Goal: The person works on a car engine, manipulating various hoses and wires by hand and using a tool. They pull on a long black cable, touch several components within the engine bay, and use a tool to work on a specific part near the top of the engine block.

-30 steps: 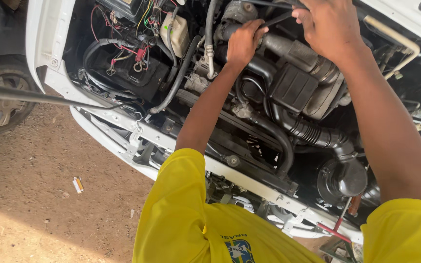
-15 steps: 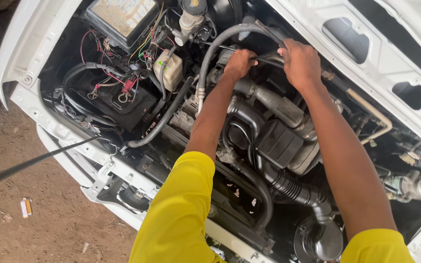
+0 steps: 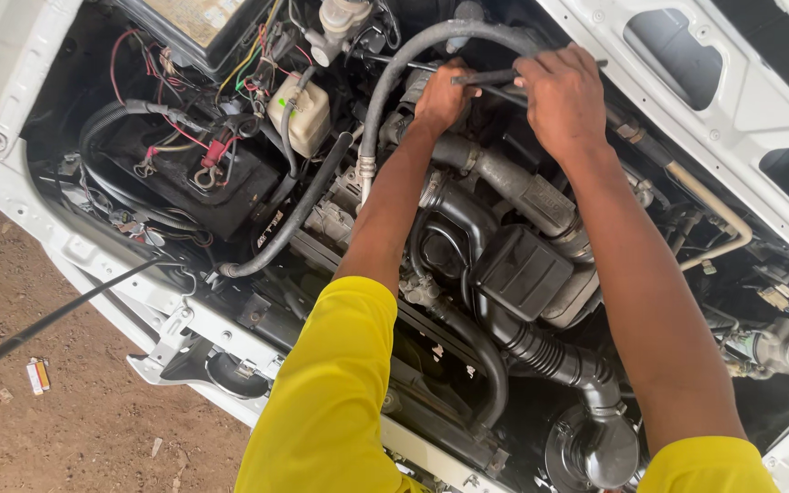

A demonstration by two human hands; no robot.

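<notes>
The left hand (image 3: 440, 99) is closed around something deep at the back of the engine bay (image 3: 504, 274), just under the arch of a grey hose (image 3: 394, 68); what it grips is hidden by the fingers. The right hand (image 3: 566, 102) is closed on a thin dark tool (image 3: 481, 78), a rod-like handle that runs leftward from the fist until it meets the left hand. Both hands sit close together over the same spot, above the ribbed metal pipe (image 3: 518, 187) and the black airbox (image 3: 522, 272).

A second ago the right hand was higher and farther back, with the left reaching alone beneath it; half a second ago the two were drawing together. Now they work as a pair on the tool, and the view has moved closer over the bay, so the battery (image 3: 189, 178) and its red leads show more fully at the left. That suggests the person has settled onto a fastener or fitting and is bracing the tool with both hands, though the fitting itself cannot be seen.

A pale reservoir (image 3: 303, 114) stands left of the hose, and a corrugated duct (image 3: 559, 361) runs down towards the near edge. The yellow sleeves (image 3: 331, 402) fill the bottom of the view.
</notes>
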